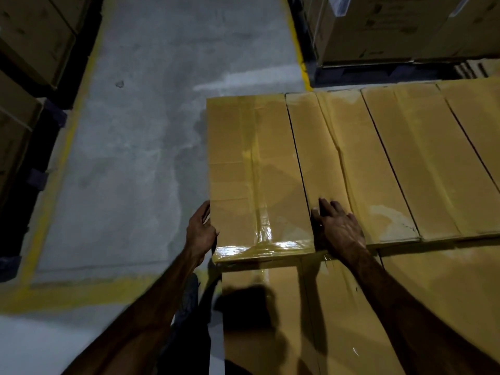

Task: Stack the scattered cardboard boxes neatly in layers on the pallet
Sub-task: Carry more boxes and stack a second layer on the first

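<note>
Head cam shows the end box (257, 174) on the upper layer, left hand (201, 230) gripping its left edge, right hand (335, 228) lying flat and open beside its right edge. Probably best to nudge it flush against the neighbouring box (332, 163), corners square.

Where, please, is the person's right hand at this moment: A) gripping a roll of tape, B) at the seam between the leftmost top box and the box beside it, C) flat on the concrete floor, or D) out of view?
B: the right hand rests at the gap between the leftmost top box and the neighbouring box, fingers extended.
</note>
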